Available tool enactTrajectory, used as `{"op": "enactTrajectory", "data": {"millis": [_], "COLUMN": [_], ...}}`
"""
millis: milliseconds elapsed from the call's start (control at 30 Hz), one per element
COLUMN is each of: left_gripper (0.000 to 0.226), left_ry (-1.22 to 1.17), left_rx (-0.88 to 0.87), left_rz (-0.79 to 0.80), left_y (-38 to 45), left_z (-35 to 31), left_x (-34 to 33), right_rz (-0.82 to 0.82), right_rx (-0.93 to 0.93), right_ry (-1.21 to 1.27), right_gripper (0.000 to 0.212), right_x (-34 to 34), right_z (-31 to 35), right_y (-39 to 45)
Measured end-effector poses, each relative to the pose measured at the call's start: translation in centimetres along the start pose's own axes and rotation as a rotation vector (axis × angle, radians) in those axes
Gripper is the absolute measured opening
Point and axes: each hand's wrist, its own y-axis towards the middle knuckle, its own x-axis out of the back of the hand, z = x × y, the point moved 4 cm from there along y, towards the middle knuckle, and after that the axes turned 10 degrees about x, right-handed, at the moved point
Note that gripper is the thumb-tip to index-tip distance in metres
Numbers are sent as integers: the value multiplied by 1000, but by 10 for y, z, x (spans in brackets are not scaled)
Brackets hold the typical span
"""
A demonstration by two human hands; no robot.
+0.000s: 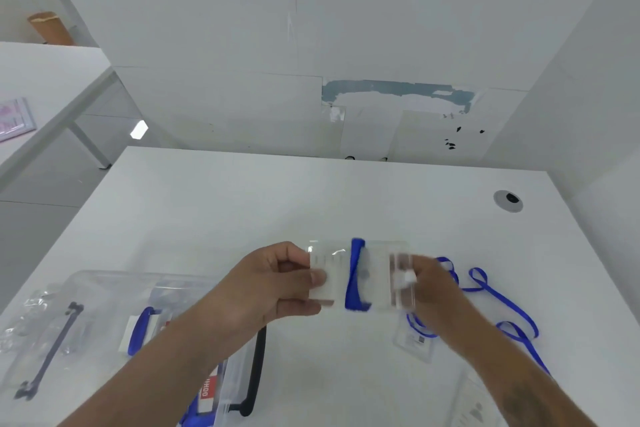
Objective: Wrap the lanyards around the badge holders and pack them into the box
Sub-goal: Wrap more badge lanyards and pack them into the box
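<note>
Spanning most of the view, the white rectangular table [311,191] carries everything within easy reach of both arms. At about seven o'clock sits the clear plastic storage box with a black handle [110,291], open-topped and close to the left forearm, probably so finished bundles can be dropped straight in; one wrapped badge with blue lanyard [140,331] already lies inside. At about four o'clock loose blue ribbon lanyard [519,326] trails in loops over the table beside another clear badge holder lying flat [414,343], waiting its turn. Held up off the table at centre is the clear plastic badge holder with blue lanyard wound round its middle [356,274]. The left hand [273,284] pinches its left end, thumb on the face, bracing it flat so the turns stay tight. The right hand [429,288] is at the right end; blur hides the fingers, though it seems to be clasping that edge.
</note>
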Motion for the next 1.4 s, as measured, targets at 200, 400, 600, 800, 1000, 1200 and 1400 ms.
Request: {"op": "enactTrajectory", "data": {"millis": [200, 400, 600, 800, 1000, 1200, 1400], "left_gripper": [13, 15, 15, 13, 10, 19, 30], "left_ry": [57, 365, 322, 358, 651, 888, 1429], "left_rx": [-101, -145, -45, 58, -27, 30, 259], "left_rz": [-431, -501, -348, -307, -507, -539, -462], "left_y": [11, 2, -19, -46, -55, -42, -15], "left_z": [8, 18, 11, 22, 40, 56, 78], "left_x": [17, 32, 63, 126, 193, 227, 252], "right_rz": [241, 166, 165, 318, 456, 556, 598], "right_rx": [184, 428, 530, 338, 273, 220, 123], "right_ry": [-446, -989, -970, -528, -542, -612, -639], "right_gripper": [22, 21, 14, 16, 20, 22, 25], "right_x": [-56, -54, -59, -124, -204, -273, -326], "right_z": [-5, 45, 70, 60, 37, 12, -13], "right_y": [-42, -39, -12, -1, 14, 24, 30]}}
